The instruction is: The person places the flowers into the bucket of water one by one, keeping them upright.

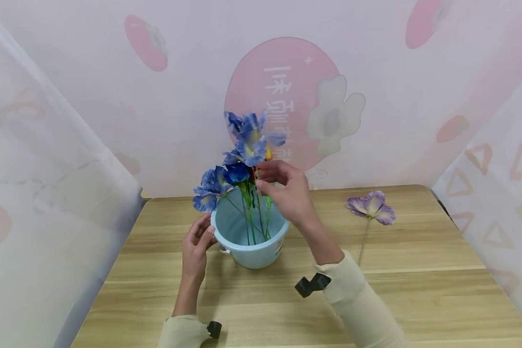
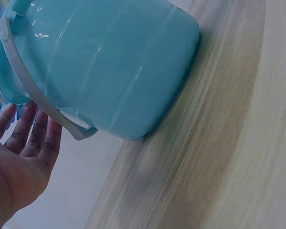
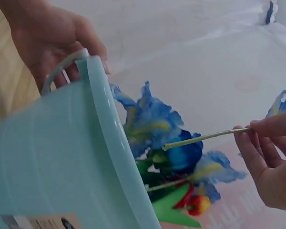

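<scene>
My right hand [image 1: 287, 191] pinches the stem of a blue iris [image 1: 253, 140] between thumb and fingers. The stem's bare lower end [image 3: 174, 144] shows just outside the bucket's mouth in the right wrist view. The light-blue bucket [image 1: 254, 258] stands upright on the table. My left hand [image 1: 196, 244] holds its left rim, beside the pale handle [image 2: 31, 86]. Inside the bucket stand another blue iris [image 1: 210, 187], leaning over the left rim, a deep-blue flower [image 1: 237, 173] and a red-and-yellow flower [image 3: 199, 205], partly hidden behind my right hand in the head view.
A purple flower [image 1: 371, 208] lies on the wooden table [image 1: 417, 290] to the right, its stem partly hidden by my right sleeve. Behind the table hangs a pale printed cloth [image 1: 191, 96], with cloth walls on both sides.
</scene>
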`<state>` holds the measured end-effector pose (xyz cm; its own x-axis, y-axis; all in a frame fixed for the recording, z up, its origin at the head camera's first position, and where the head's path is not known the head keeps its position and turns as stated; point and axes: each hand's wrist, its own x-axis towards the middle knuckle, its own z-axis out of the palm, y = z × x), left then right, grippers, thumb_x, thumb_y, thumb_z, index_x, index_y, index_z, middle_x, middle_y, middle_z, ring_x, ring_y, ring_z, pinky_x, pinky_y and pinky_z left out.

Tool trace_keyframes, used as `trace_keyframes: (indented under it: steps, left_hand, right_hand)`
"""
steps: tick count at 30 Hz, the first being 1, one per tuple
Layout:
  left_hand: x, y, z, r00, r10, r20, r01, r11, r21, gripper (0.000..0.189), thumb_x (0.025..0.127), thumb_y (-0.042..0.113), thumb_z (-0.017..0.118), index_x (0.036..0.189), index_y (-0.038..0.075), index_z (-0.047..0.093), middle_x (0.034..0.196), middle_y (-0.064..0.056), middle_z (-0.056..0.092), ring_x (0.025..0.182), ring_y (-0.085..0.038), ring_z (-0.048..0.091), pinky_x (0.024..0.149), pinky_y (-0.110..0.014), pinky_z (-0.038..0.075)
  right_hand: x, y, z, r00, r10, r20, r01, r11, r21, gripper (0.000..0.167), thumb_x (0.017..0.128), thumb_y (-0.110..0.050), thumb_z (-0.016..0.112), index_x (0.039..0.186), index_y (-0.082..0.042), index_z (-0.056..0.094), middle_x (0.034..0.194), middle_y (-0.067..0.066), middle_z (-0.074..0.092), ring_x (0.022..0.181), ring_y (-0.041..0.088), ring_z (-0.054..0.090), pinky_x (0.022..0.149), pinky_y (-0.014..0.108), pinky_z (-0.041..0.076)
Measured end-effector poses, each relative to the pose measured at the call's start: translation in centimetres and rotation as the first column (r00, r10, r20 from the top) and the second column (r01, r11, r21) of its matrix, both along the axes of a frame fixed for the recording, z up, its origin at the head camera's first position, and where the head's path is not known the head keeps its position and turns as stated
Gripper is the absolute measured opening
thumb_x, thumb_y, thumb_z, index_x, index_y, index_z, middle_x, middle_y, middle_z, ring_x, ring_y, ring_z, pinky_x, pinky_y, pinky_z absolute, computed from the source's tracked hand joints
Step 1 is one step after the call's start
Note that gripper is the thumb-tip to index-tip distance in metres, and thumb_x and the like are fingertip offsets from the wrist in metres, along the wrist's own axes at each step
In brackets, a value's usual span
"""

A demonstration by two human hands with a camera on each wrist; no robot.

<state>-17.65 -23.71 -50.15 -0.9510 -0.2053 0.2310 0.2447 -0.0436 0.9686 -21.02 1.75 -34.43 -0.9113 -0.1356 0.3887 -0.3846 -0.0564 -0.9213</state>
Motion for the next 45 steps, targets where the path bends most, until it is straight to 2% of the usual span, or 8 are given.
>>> trace_keyframes:
  steps: [6, 11, 14, 19, 24, 34, 39, 45]
  left_hand:
    - [0.0, 0.0, 0.0, 1.0, 0.005, -0.002, -0.005, 1.0, -0.008, 0.044, 0.11, 0.015, 0.061, 0.15, -0.001, 0.057, 0.129, 0.003, 0.071, 0.109, -0.008, 0.07, 0.082, -0.021, 0.064]
    - [0.0, 0.0, 0.0, 1.0, 0.014, 0.006, -0.014, 1.0, -0.014, 0.042, 0.11, 0.016, 0.061, 0.149, 0.001, 0.059, 0.128, 0.003, 0.071, 0.108, -0.009, 0.07, 0.082, -0.022, 0.065]
    - [0.0, 0.0, 0.0, 1.0, 0.017, 0.014, -0.016, 1.0, -0.016, 0.042, 0.109, 0.016, 0.062, 0.148, 0.002, 0.06, 0.127, 0.002, 0.071, 0.108, -0.01, 0.07, 0.083, -0.023, 0.065]
    - [0.1, 0.0, -0.1, 0.999, 0.02, 0.033, -0.019, 1.0, -0.021, 0.042, 0.109, 0.017, 0.062, 0.149, 0.002, 0.059, 0.126, 0.004, 0.071, 0.107, -0.009, 0.07, 0.083, -0.022, 0.064]
    - [0.1, 0.0, -0.1, 0.999, 0.021, 0.039, -0.02, 0.999, -0.029, 0.042, 0.11, 0.018, 0.061, 0.149, 0.004, 0.06, 0.128, 0.004, 0.071, 0.108, -0.007, 0.07, 0.083, -0.022, 0.064]
    - [0.0, 0.0, 0.0, 1.0, 0.016, 0.021, -0.016, 1.0, -0.021, 0.041, 0.11, 0.017, 0.061, 0.149, 0.004, 0.06, 0.129, 0.003, 0.071, 0.109, -0.008, 0.071, 0.084, -0.022, 0.064]
    - [0.1, 0.0, -0.1, 1.0, 0.016, 0.02, -0.016, 1.0, -0.025, 0.041, 0.11, 0.017, 0.061, 0.149, 0.003, 0.059, 0.128, 0.005, 0.071, 0.108, -0.009, 0.071, 0.083, -0.022, 0.064]
    - [0.0, 0.0, 0.0, 1.0, 0.013, 0.016, -0.013, 1.0, -0.018, 0.042, 0.11, 0.016, 0.06, 0.149, 0.001, 0.058, 0.129, 0.004, 0.071, 0.107, -0.007, 0.07, 0.083, -0.022, 0.064]
  right_hand:
    - [0.1, -2.5, -0.3, 0.998, 0.034, -0.056, -0.029, 0.995, 0.094, 0.031, 0.097, 0.0, 0.076, 0.129, 0.001, 0.073, 0.117, 0.022, 0.075, 0.1, 0.027, 0.075, 0.08, 0.032, 0.067]
    - [0.0, -4.0, -1.0, 0.997, 0.038, -0.068, -0.027, 0.987, 0.156, 0.031, 0.098, -0.001, 0.076, 0.129, -0.001, 0.074, 0.117, 0.019, 0.077, 0.104, 0.027, 0.076, 0.085, 0.036, 0.067]
    - [-0.4, -4.9, -1.3, 0.997, 0.034, -0.065, -0.022, 0.985, 0.171, 0.031, 0.098, -0.002, 0.076, 0.128, -0.004, 0.075, 0.118, 0.018, 0.078, 0.103, 0.026, 0.077, 0.085, 0.037, 0.067]
    - [-1.5, -6.2, -1.9, 0.998, 0.01, -0.066, 0.003, 0.981, 0.193, 0.03, 0.099, -0.003, 0.076, 0.128, -0.003, 0.075, 0.116, 0.015, 0.079, 0.097, 0.025, 0.078, 0.08, 0.03, 0.066]
    - [-2.3, -7.2, -2.7, 0.997, -0.02, -0.074, 0.035, 0.976, 0.214, 0.03, 0.098, -0.001, 0.075, 0.128, -0.005, 0.076, 0.118, 0.017, 0.079, 0.1, 0.027, 0.078, 0.081, 0.03, 0.066]
    - [-3.2, -7.6, -4.5, 0.995, -0.098, -0.027, 0.101, 0.938, 0.331, 0.026, 0.099, -0.005, 0.074, 0.124, -0.011, 0.079, 0.112, 0.007, 0.081, 0.099, 0.023, 0.077, 0.084, 0.034, 0.066]
    - [-3.3, -7.5, -5.4, 0.996, -0.093, 0.013, 0.081, 0.923, 0.375, 0.027, 0.1, -0.004, 0.069, 0.123, -0.012, 0.079, 0.111, 0.007, 0.081, 0.097, 0.023, 0.077, 0.08, 0.032, 0.065]
    - [-3.4, -7.3, -5.6, 0.993, -0.048, 0.104, 0.0, 0.91, 0.416, 0.028, 0.1, -0.005, 0.07, 0.126, -0.013, 0.078, 0.115, 0.007, 0.081, 0.1, 0.023, 0.078, 0.079, 0.03, 0.066]
